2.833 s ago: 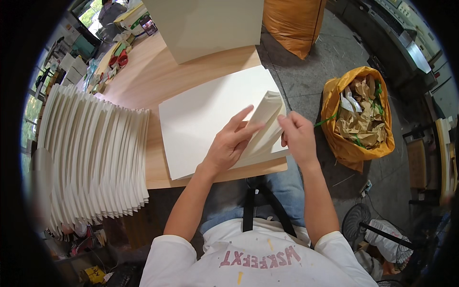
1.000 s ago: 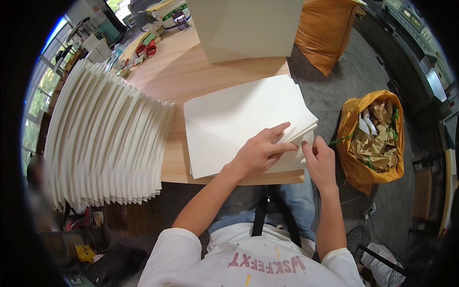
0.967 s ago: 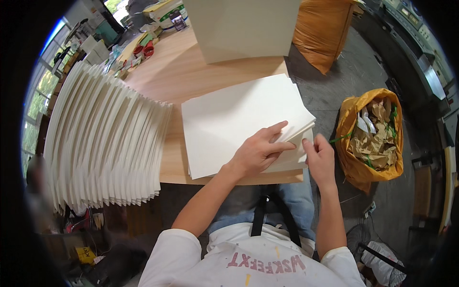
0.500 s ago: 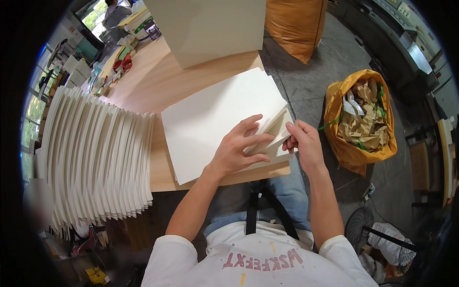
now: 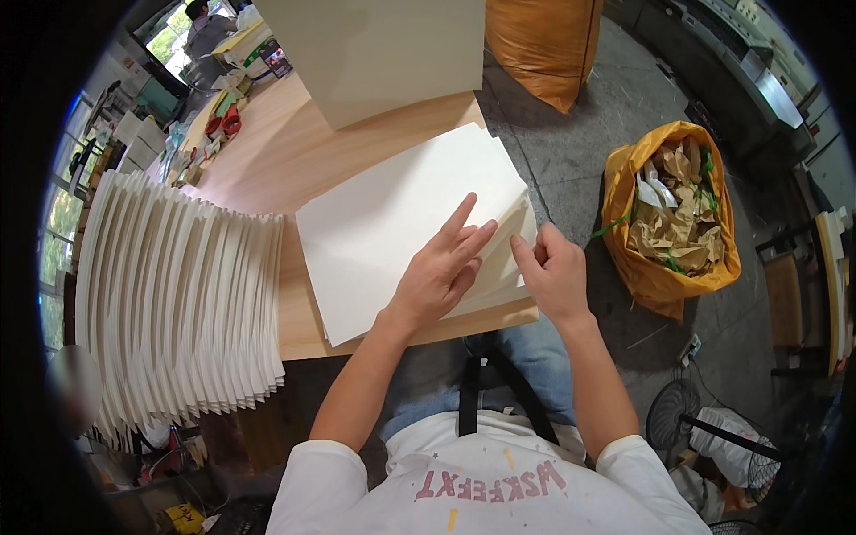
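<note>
A pile of large white sheets (image 5: pixel 374 223) lies in front of me on the wooden table, its edges slightly out of line. My left hand (image 5: pixel 437 272) rests over the right part of the pile, index and middle fingers stretched out and nothing held. At the pile's right edge, my right hand (image 5: pixel 556 275) is closed, thumb against bent fingers, on the raised edge of a white sheet (image 5: pixel 505 260). That sheet bends up a little between the hands. My right fingers hide part of its edge.
A tall row of folded white sheets (image 5: pixel 178 294) stands at the left. Behind the pile rises a pale board (image 5: pixel 383 53). To the right on the floor are an orange bag (image 5: pixel 624 259) of crumpled brown paper and a black fan (image 5: pixel 673 415). A person (image 5: pixel 209 36) is far off.
My left fingers have lifted off the bent sheet and straightened. My right hand has turned knuckles-up at the edge, and the open fold between the hands has flattened.
</note>
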### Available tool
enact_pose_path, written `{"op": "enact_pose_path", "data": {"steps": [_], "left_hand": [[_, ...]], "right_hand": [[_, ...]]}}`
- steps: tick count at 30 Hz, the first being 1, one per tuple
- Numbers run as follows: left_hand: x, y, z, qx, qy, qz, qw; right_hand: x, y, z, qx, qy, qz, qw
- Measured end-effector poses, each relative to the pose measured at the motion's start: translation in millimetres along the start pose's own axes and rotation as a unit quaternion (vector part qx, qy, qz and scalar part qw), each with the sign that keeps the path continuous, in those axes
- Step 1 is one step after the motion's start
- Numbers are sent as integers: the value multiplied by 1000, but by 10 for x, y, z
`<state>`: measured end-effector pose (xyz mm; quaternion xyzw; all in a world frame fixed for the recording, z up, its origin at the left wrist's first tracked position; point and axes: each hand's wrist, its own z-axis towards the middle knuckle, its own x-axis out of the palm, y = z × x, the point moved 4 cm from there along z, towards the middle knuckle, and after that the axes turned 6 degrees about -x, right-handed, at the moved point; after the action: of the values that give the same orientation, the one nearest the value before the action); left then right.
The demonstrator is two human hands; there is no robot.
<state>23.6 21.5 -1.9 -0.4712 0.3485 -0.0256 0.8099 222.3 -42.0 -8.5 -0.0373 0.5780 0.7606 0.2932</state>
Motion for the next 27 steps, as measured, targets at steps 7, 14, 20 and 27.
{"op": "enact_pose_path", "data": {"steps": [7, 14, 20, 27], "left_hand": [[-38, 50, -1, 58, 20, 41, 997], [-24, 125, 28, 38, 14, -38, 998], [-20, 157, 23, 20, 30, -67, 997], [-16, 69, 28, -20, 10, -45, 999]], "right_hand": [[-6, 77, 82, 198, 42, 322, 925], [7, 46, 82, 177, 51, 314, 931], [-26, 70, 73, 152, 45, 302, 940], [15, 90, 29, -67, -3, -114, 991]]}}
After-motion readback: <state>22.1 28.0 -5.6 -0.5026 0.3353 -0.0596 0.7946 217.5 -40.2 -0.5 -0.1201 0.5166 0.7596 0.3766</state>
